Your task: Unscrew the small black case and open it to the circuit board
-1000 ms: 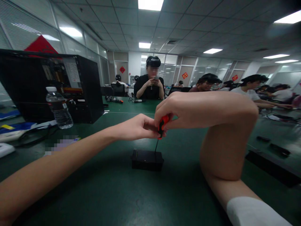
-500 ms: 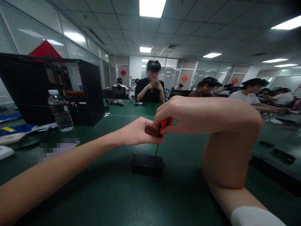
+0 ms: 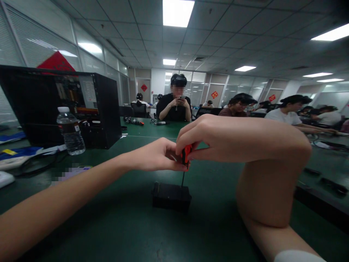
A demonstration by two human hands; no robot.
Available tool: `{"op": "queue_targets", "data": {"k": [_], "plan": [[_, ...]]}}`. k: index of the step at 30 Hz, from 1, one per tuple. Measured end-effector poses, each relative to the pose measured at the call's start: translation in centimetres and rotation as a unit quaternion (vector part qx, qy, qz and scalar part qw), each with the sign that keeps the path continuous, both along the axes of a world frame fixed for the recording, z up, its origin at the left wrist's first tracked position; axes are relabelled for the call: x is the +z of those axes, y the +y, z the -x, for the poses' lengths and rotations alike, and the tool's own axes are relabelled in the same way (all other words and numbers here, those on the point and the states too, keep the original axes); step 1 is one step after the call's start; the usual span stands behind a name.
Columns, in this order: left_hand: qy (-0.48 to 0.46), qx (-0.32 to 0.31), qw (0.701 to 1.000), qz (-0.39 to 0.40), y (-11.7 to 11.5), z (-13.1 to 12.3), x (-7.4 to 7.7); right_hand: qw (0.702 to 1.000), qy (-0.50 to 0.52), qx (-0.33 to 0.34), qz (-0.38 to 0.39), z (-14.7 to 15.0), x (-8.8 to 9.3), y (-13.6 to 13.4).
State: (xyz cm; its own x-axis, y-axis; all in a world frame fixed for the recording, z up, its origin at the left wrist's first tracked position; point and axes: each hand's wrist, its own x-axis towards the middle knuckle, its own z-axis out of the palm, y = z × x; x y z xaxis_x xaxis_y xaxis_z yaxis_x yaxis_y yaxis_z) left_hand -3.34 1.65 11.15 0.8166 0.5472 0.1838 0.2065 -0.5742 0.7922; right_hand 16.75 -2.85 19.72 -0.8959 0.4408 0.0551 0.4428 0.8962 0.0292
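Note:
A black box-shaped part (image 3: 171,197) rests on the green table (image 3: 131,225) in front of me. Above its right side stands a screwdriver (image 3: 186,155) with a red and black handle, its thin dark shaft reaching down to the top of the part. My right hand (image 3: 209,140) grips the handle from above, wrist sharply bent. Fingers of my left hand (image 3: 160,154) close round the lower end of the handle from the left. The screwdriver's tip is too small to make out.
On the left are an open black computer case (image 3: 106,109), a water bottle (image 3: 71,133) and cables. Long black parts (image 3: 321,203) lie at the right. A person (image 3: 177,102) sits opposite, holding a phone; others sit at the right.
The screwdriver's handle has turned a little and stands more upright between my hands. The whole view has shifted slightly, with the scene lower in it. The black part looks unmoved on the table.

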Motion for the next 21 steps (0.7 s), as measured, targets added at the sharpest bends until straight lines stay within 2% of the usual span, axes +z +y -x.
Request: {"op": "queue_targets", "data": {"k": [6,9,14,21], "plan": [[0.1,-0.073,0.992,-0.029,-1.2,1.5,2.5,0.999,-0.002,0.051,0.005,0.6,0.3,-0.9],[0.121,-0.081,0.987,-0.061,-1.6,2.0,3.3,0.999,-0.012,0.052,0.005,1.0,0.3,-1.6],[0.133,-0.075,0.983,-0.101,-2.0,2.1,3.6,0.999,-0.029,0.036,0.001,1.5,0.3,-2.2],[0.117,-0.085,0.985,-0.095,-1.6,1.8,3.0,0.998,-0.02,0.052,0.018,1.1,0.3,-1.5]]}}
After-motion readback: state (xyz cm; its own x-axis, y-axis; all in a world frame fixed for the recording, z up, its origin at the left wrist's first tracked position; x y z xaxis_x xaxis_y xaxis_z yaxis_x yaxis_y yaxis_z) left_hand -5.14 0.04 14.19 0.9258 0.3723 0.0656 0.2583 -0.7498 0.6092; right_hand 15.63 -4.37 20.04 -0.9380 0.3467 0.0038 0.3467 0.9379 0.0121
